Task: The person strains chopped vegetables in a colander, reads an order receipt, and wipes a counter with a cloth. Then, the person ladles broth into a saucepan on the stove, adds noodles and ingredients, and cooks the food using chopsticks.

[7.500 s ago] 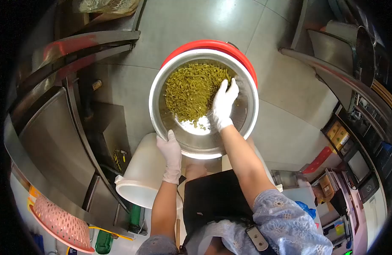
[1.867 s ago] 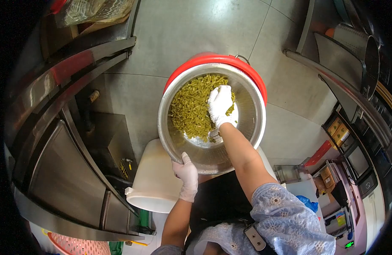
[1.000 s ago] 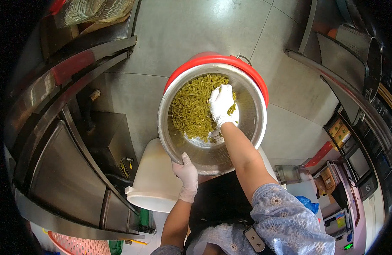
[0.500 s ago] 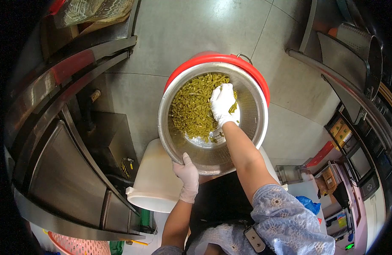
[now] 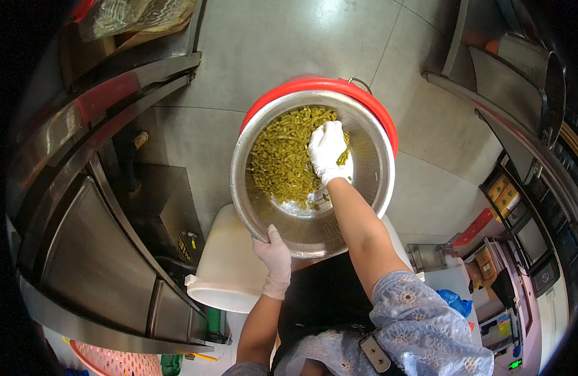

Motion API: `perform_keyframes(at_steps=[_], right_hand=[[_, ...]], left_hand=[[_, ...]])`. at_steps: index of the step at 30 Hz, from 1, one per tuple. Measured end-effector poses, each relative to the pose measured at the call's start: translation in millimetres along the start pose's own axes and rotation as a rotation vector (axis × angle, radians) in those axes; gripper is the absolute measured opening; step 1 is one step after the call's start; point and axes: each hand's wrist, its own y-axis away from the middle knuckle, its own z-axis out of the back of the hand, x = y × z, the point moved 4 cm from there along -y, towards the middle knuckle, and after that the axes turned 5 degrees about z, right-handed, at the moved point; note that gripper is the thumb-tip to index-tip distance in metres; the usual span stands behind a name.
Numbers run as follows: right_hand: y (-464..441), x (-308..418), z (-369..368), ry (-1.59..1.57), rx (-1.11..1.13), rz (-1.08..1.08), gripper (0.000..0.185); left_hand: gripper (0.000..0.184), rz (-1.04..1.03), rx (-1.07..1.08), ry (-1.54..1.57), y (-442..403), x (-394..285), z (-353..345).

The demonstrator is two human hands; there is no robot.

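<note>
On the left, the left hand [image 5: 273, 257] grips the near rim of the metal basin [image 5: 304, 238], its thumb over the edge, as it did moments ago. Inside, the chopped greens [image 5: 279, 156] still lie heaped toward the far left. The change is in the right hand [image 5: 327, 149]: earlier loosely open beside the heap, it is now curled down into it, so it seems to be working the greens directly. Whether it clasps any, I cannot tell.

Around them, left to right: a steel cabinet [image 5: 91, 241], a pink basket [image 5: 123, 360], a white tub [image 5: 223, 250] crowding the left hand, a red bucket [image 5: 326, 84] mostly hidden behind the basin, and a blue bag [image 5: 454, 302]. The right hand and forearm hide some greens and basin wall.
</note>
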Motion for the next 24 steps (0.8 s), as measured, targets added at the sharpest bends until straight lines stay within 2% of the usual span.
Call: perform_keyframes(at_steps=[11, 15, 16, 18, 21, 24], right_hand=[[0.6, 0.7, 1.4, -0.001, -0.017, 0.040, 0.017], [0.0, 2.6, 4.3, 0.021, 0.026, 0.050, 0.018], [-1.6, 4.3, 6.9, 0.018, 0.025, 0.058, 0.018], [1.0, 5.3, 13.5, -0.022, 0.049, 0.065, 0.023], [5.7, 11.2, 33.1, 0.065, 0.160, 0.152, 0.034], [22.2, 16.1, 61.0, 0.142, 0.117, 0.264, 0.042]], left_hand=[[0.036, -0.046, -0.002, -0.007, 6.3, -14.7, 0.7], [0.036, 0.014, 0.014, 0.078, 12.5, -10.7, -4.2], [0.035, -0.039, -0.032, 0.038, 11.4, -9.4, -4.8], [0.034, -0.086, -0.085, 0.003, 12.8, -2.3, -2.1], [0.031, -0.026, -0.043, 0.158, 12.6, -4.6, -4.8], [0.029, 0.049, -0.016, 0.193, 8.9, 3.3, -4.7]])
